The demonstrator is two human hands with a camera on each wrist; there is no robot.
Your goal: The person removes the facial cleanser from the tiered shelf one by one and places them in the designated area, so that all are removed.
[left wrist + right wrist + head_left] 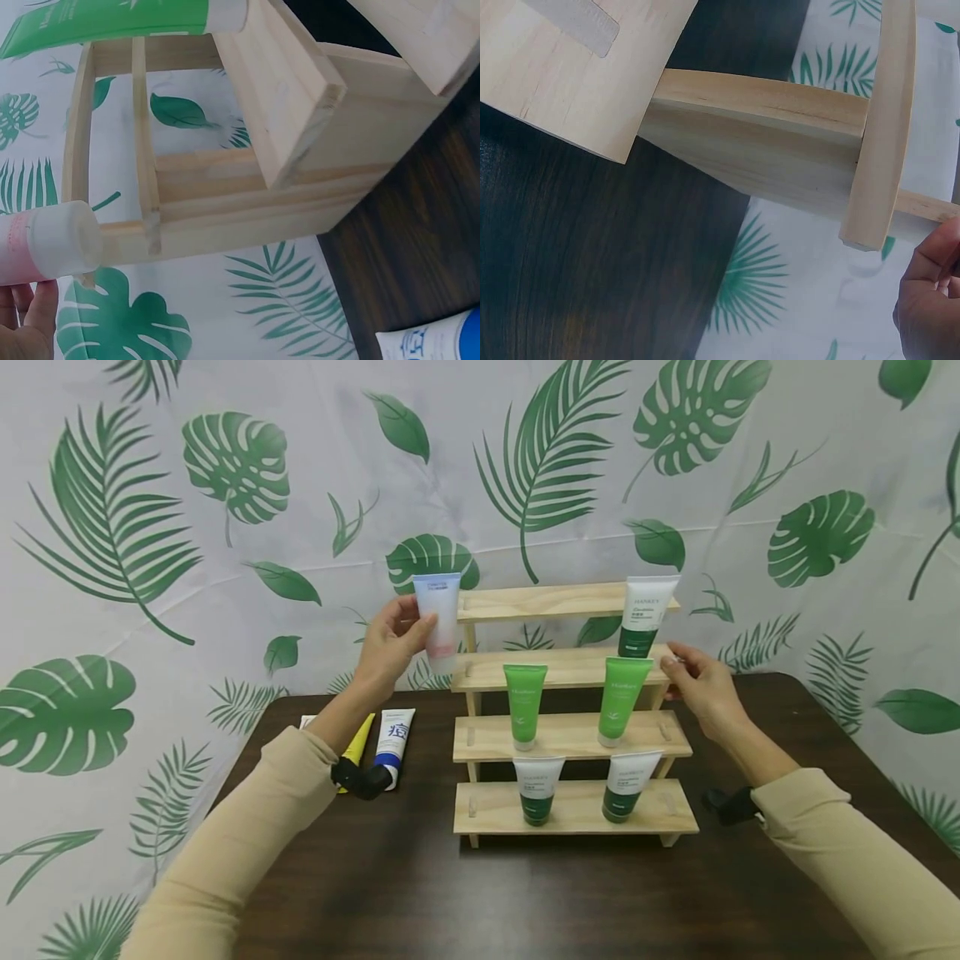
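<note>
My left hand [393, 647] pinches a pale blue-and-pink squeeze tube [441, 618], cap down, beside the upper left end of a stepped wooden display stand [480, 817]. In the left wrist view, the tube's white cap [71, 240] is close to the stand's side. At the stand's upper right side, my right hand [701, 685] grips the wooden side rail [922, 206]; some of its fingers are hidden. On the stand are a white-and-green tube [649, 610] on the second shelf from the top, two green tubes [525, 702] below, and two smaller white-and-green tubes [537, 781] on the lowest shelf.
Left of the stand, a white-and-blue tube [393, 743] and a yellow tube [358, 745] lie on the dark wooden table [525, 902]. The left forearm partly covers another pale item there. A leaf-patterned cloth [315, 485] hangs behind the table.
</note>
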